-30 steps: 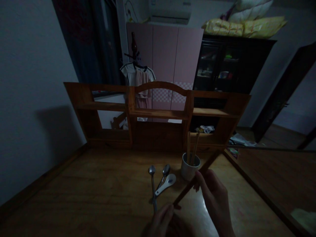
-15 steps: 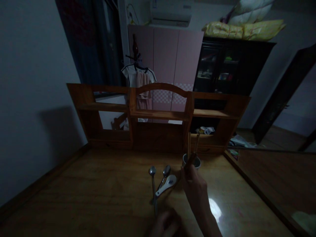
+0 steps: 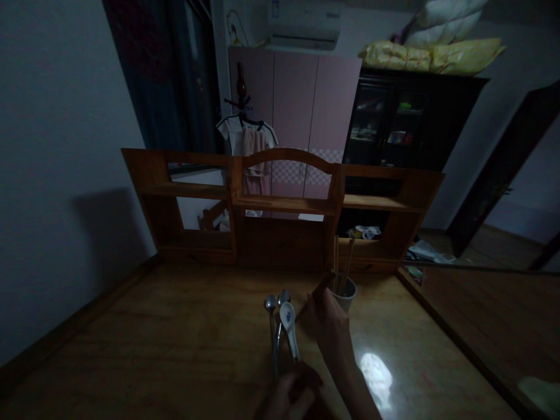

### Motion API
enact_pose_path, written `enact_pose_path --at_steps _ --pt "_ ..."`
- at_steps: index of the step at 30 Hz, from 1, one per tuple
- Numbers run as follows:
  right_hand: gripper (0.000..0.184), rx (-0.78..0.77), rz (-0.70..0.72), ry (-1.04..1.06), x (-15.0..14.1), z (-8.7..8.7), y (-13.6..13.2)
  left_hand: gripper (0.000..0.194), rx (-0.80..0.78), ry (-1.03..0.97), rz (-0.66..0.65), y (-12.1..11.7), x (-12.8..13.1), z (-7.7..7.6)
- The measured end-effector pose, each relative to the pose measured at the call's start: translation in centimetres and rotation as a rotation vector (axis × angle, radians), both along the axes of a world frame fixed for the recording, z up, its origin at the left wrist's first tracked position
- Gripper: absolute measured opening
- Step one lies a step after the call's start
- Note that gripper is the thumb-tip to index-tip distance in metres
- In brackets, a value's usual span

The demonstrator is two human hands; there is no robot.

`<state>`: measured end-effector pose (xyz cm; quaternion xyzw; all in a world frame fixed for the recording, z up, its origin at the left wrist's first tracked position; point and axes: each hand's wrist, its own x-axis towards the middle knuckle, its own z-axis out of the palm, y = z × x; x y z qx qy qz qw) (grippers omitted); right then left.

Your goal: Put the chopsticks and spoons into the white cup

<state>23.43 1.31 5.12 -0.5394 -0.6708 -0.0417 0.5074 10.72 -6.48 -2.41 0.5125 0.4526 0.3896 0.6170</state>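
My right hand (image 3: 327, 319) is pinched on a brown chopstick (image 3: 322, 284) whose far end leans toward the rim of a white cup (image 3: 345, 294). Two more chopsticks (image 3: 342, 262) stand upright in that cup. My left hand (image 3: 291, 396) is at the bottom edge with its fingers curled around the handles of the spoons. These are a white ceramic spoon with a blue mark (image 3: 289, 326) and two metal spoons (image 3: 271, 306), bunched together and pointing away from me over the wooden desk (image 3: 175, 344).
A wooden shelf unit (image 3: 284, 201) stands along the desk's back edge with small items in its right bay. The left wall runs close beside the desk. Behind are a pink wardrobe, a dark cabinet and hanging clothes. A light glare sits on the desk at right.
My right hand carried the chopstick from over the near desk up to the cup. My left hand gathered the spoons; the white spoon swung from slanting right to pointing straight away.
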Motion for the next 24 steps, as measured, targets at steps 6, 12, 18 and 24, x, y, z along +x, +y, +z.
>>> enact_pose_path --at_steps 6,12,18,24 --pt "0.014 -0.045 0.056 0.048 -0.5 0.0 0.0 0.055 0.161 0.024 0.078 0.8 -0.5 -0.4" --pt "0.012 -0.056 0.102 0.083 -0.5 -0.1 0.1 0.053 0.277 0.187 0.197 0.9 0.0 -2.0" --pt "0.01 -0.057 0.119 0.07 -0.7 -0.1 0.1 0.044 0.346 0.232 0.31 0.6 0.7 -3.2" --pt "0.013 -0.047 0.122 0.072 -1.0 -0.1 0.0 0.044 0.441 0.374 0.44 0.1 1.6 -2.7"
